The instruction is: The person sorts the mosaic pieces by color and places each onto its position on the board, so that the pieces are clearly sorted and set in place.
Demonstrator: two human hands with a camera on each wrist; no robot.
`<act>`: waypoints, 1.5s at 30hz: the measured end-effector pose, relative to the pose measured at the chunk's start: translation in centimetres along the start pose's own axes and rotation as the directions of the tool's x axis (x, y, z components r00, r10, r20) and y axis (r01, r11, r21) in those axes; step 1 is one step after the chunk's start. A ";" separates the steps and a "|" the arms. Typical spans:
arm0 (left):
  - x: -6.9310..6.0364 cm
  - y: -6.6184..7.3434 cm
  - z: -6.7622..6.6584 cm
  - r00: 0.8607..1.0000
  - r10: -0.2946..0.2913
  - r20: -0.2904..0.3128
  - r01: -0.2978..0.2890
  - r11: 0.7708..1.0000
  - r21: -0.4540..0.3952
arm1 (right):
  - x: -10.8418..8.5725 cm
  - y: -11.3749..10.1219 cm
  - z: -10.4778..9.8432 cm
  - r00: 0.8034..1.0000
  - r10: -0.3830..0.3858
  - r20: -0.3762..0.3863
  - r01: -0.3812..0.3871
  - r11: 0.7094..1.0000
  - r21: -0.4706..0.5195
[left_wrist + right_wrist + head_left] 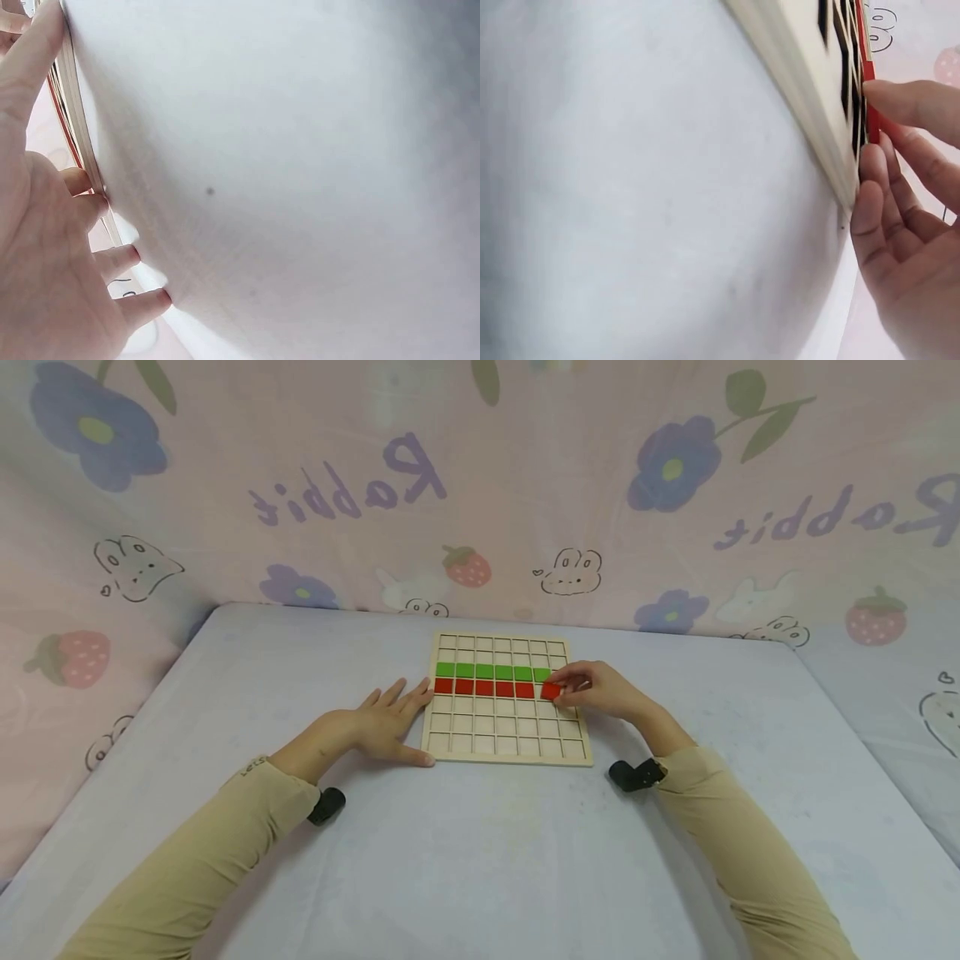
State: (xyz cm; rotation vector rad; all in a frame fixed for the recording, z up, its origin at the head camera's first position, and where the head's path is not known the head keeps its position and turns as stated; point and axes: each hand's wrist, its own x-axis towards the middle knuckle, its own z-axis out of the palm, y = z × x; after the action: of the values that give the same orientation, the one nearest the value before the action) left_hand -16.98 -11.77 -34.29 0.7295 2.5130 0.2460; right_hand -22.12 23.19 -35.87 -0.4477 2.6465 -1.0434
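A wooden grid board [483, 745] lies on the table, divided into small square cells. One of its rows holds green square tiles [485, 672], and the row just below holds red square tiles [483, 688]. My right hand [600, 689] pinches a red tile [551, 692] between thumb and fingers at the right end of the red row; the right wrist view shows this red tile [873, 112] at the board's edge. Spread along the board's left side, my left hand [386, 724] rests with straight fingers, its thumb and fingertips touching the edge [84, 127].
The table [480, 860] is covered with a pale cloth. Behind it hangs a pink printed curtain [495, 485] with rabbits, flowers and strawberries. A black wrist device shows at each sleeve, the left one [327, 807] and the right one [636, 775].
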 end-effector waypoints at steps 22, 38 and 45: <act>0.0 0.1 0.0 1.000 -0.005 -0.005 0.005 1.000 -0.007 | 0.2 -0.6 0.2 1.000 0.008 -0.002 -0.008 0.999 -0.049; 0.6 -0.5 0.3 1.000 -0.009 -0.004 0.009 1.000 0.016 | -0.8 -0.5 -0.1 0.999 -0.032 -0.004 0.032 0.999 0.012; 0.8 -0.7 0.4 1.000 0.008 -0.025 -0.007 1.000 0.007 | -1.9 -0.2 -0.8 0.998 -0.041 -0.042 0.041 0.999 -0.007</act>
State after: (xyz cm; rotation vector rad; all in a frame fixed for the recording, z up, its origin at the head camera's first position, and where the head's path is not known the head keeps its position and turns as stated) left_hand -17.67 -11.95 -35.12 0.7429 2.5359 0.2508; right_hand -20.66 24.25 -34.93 -0.4886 2.6892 -1.0681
